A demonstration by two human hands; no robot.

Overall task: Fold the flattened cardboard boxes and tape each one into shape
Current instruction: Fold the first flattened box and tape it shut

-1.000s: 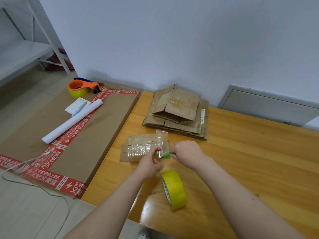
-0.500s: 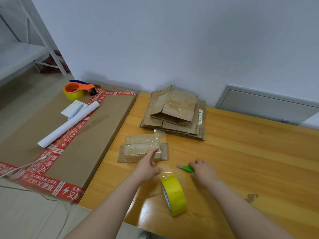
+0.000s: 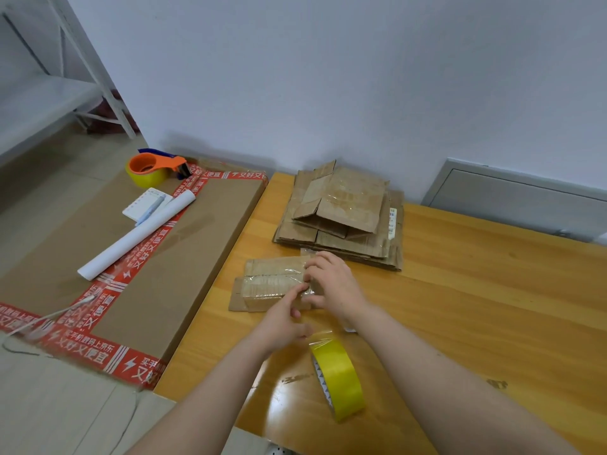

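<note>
A small flattened cardboard box (image 3: 269,285), wrapped in clear tape, lies on the wooden table (image 3: 476,307) in front of me. My right hand (image 3: 335,284) holds its right end, fingers over the top edge and thumb at the near side. My left hand (image 3: 282,321) reaches in from below, its straight fingertips touching the taped face beside the right thumb. A yellow tape roll (image 3: 340,377) stands on edge near the table's front, with a loose clear end lifted toward my hands. A stack of flattened boxes (image 3: 341,215) sits at the back by the wall.
Left of the table lies a large carton (image 3: 184,257) edged with red printed tape. It carries an orange tape dispenser (image 3: 154,167), a notepad with a pen (image 3: 146,203) and a white paper roll (image 3: 138,234). A white shelf frame (image 3: 82,70) stands far left.
My right hand laid a green cutter on the table, then came back to the right end of the small box. The left hand stayed at the box. The cutter is now out of sight.
</note>
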